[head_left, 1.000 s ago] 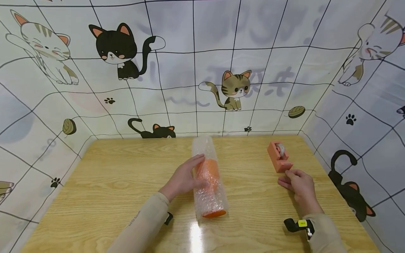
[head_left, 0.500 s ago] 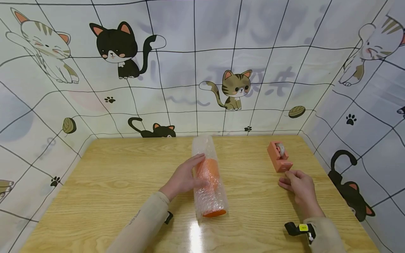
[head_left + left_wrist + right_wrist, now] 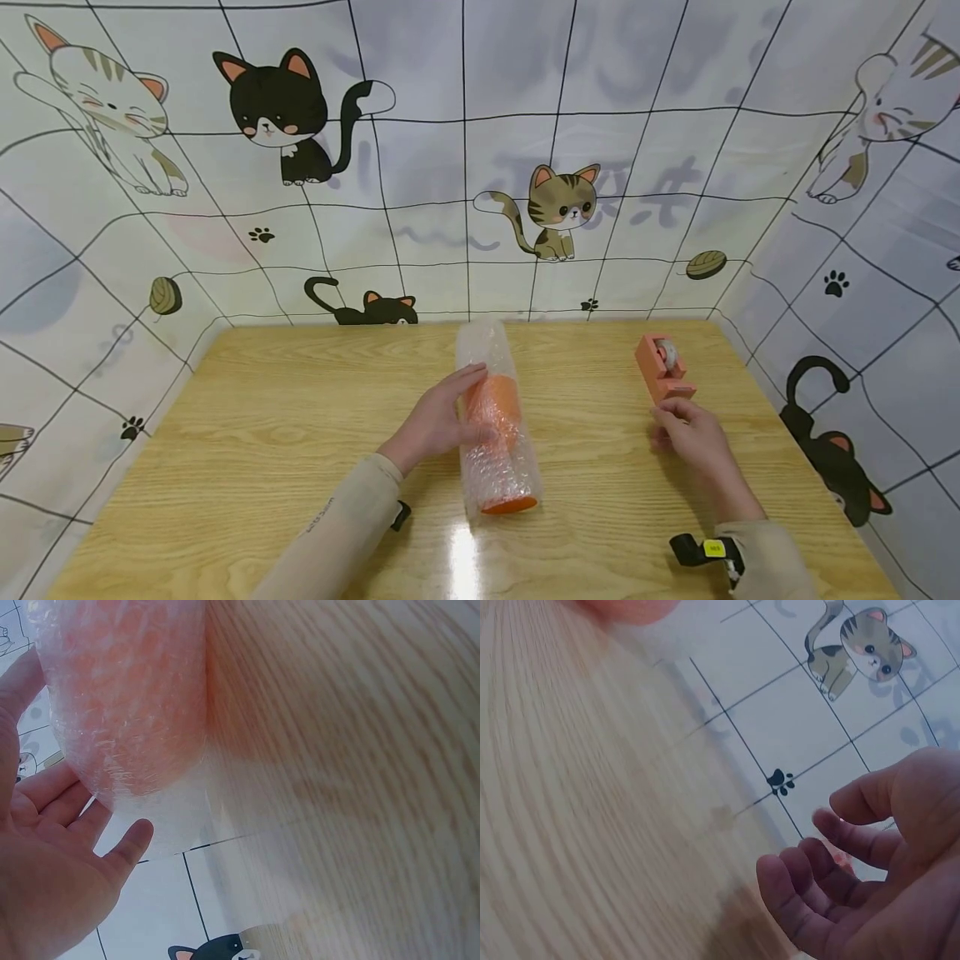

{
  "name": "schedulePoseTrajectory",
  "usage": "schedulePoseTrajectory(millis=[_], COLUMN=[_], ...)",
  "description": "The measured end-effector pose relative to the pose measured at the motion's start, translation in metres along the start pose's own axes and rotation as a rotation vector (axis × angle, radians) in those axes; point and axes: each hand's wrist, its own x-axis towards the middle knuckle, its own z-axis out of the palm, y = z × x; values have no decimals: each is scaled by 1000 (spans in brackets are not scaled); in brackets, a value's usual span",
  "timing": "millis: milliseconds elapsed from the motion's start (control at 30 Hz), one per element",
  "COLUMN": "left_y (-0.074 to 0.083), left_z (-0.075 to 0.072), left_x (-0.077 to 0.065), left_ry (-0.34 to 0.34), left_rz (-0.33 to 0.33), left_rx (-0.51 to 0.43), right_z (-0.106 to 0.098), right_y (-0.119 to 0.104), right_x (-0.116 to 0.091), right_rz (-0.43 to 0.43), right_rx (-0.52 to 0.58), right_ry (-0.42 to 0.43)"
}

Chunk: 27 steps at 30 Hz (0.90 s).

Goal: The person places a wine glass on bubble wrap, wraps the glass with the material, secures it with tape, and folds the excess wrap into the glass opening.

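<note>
An orange cylinder (image 3: 501,404) wrapped in clear bubble wrap (image 3: 483,342) lies on the wooden table. My left hand (image 3: 435,421) grips it from the left, thumb and fingers spread over the wrap. In the left wrist view, the little finger stands off the wrap (image 3: 127,697). At the right is a salmon-pink tape dispenser (image 3: 660,371) with a tape roll (image 3: 667,354). My right hand (image 3: 697,437) is right at its front end. In the right wrist view, its fingers (image 3: 776,881) are bent and thumb and index tips are close together; I cannot tell whether they pinch tape.
The wooden table (image 3: 300,400) meets a cat-patterned cloth (image 3: 420,167) at the back and both sides. A black wrist camera (image 3: 697,550) sits at my right cuff, low over the table.
My right hand has shifted slightly left along the dispenser's front end. The left hand and the wrapped cylinder have stayed in place.
</note>
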Motion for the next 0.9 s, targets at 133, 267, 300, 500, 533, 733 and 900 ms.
schedulePoseTrajectory(millis=[133, 267, 300, 500, 533, 733, 900], left_y=[1, 1, 1, 0, 0, 1, 1], left_z=[0, 0, 0, 0, 0, 0, 0], left_x=[0, 0, 0, -1, -1, -1, -1], left_ry=[-3, -2, -2, 0, 1, 1, -1], left_rz=[0, -3, -3, -7, -7, -8, -9], left_rx=[2, 5, 4, 5, 6, 1, -4], right_z=[8, 14, 16, 24, 26, 32, 39], right_y=[-9, -19, -22, -32, -33, -42, -51], right_x=[-5, -10, -10, -12, -12, -13, -13], right_rz=[-92, -153, -163, -212, -224, -297, -295], right_rx=[-37, -25, -17, 5, 7, 25, 31], right_ry=[-59, -106, -116, -180, -192, -268, -320])
